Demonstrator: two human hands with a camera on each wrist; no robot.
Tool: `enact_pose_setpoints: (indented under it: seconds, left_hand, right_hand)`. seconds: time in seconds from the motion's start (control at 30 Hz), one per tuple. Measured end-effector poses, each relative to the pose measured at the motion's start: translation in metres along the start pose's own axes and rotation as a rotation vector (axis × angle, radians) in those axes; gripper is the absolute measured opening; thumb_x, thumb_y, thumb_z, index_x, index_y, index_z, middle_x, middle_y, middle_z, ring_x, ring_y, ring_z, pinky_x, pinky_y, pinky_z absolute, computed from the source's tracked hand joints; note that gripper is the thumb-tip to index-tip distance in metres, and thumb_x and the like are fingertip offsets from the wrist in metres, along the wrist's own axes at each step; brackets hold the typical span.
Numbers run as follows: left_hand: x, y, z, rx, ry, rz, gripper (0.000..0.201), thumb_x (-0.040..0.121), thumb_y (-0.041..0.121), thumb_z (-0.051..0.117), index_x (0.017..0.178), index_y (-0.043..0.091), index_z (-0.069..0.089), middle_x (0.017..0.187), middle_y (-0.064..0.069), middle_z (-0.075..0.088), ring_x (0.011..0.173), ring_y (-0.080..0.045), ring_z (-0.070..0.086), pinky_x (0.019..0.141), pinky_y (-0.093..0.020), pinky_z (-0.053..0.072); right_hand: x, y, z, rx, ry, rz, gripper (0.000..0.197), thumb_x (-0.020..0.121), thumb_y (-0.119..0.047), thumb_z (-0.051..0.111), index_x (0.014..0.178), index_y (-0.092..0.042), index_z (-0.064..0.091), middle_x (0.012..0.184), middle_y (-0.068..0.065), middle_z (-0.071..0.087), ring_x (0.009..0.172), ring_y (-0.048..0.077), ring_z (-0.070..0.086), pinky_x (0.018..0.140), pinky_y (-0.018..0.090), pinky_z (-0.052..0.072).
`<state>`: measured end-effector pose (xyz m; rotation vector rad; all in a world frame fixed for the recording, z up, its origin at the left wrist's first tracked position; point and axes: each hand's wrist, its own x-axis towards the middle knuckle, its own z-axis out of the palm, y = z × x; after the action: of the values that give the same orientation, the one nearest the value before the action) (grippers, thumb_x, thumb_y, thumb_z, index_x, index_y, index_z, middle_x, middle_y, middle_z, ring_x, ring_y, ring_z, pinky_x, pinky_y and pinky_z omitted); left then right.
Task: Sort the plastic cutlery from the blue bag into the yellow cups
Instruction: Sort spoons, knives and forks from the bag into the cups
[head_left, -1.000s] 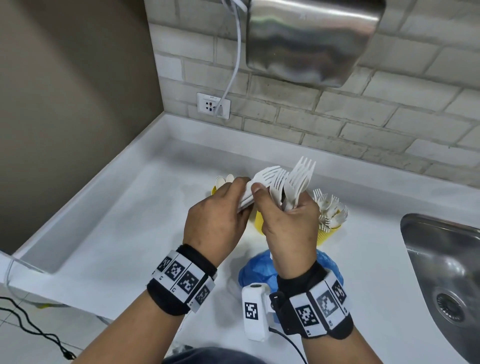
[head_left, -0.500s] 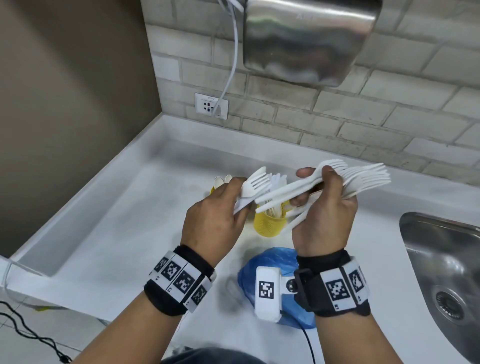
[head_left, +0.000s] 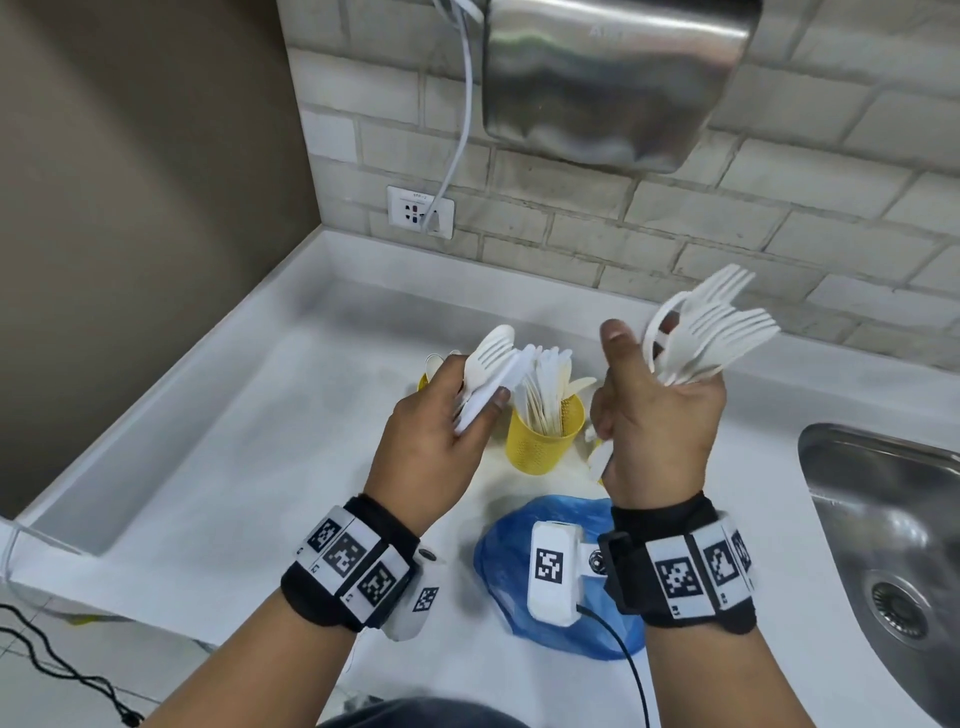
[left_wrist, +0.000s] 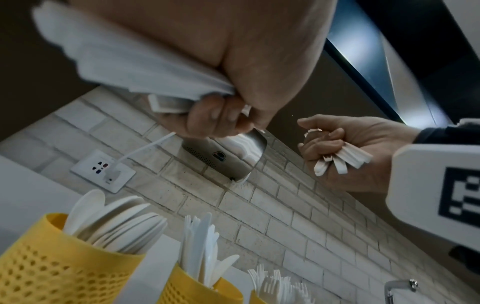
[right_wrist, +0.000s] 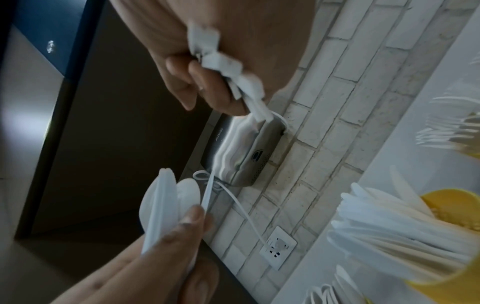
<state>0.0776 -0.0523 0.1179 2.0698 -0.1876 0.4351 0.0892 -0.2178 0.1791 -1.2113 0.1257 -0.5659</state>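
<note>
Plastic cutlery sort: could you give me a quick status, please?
Left hand grips a few pieces. Right hand grips a forks bundle. Both above the yellow cups; nothing in the way.

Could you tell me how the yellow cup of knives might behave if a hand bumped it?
The yellow cup looks light, perforated plastic, so it would probably slide. Its knives stand tall above the rim, so it may tip.

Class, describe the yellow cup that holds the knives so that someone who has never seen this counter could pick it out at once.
Find the steel sink at the right of the white counter, then look left to the blue bag. Just behind the bag, between the two raised hands, stands a perforated yellow cup. Unlike the cups on either side, which are mostly hidden here, it is in plain sight and holds flat white knives.
</note>
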Motion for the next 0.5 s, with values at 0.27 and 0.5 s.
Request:
enact_pose_setpoints:
  seconds: [0.27, 0.5]
  left_hand:
    - [-0.001, 0.001, -0.003, 0.224, 0.036, 0.123, 0.024, 0.098, 0.037, 0.064, 0.118, 0.028, 0.057, 0.086, 0.011, 0.066, 0.072, -0.022, 0.06, 0.059, -0.036, 0.052]
    - [-0.002, 0.001, -0.005, 0.364, 0.037, 0.169, 0.027, 0.096, 0.039, 0.063, 0.121, 0.031, 0.055, 0.094, 0.01, 0.069, 0.076, -0.017, 0.06, 0.055, -0.029, 0.048]
  right_hand:
    - [-0.012, -0.002, 0.002, -0.302, -0.39, 0.071, 0.011, 0.09, -0.015, 0.078, 0.08, -0.01, 0.074, 0.049, -0.015, 0.057, 0.042, 0.002, 0.051, 0.05, 0.014, 0.039]
    - [-0.014, -0.003, 0.007, -0.221, -0.392, 0.109, 0.012, 0.09, 0.001, 0.072, 0.084, -0.009, 0.074, 0.06, -0.011, 0.065, 0.048, 0.001, 0.055, 0.052, 0.012, 0.04]
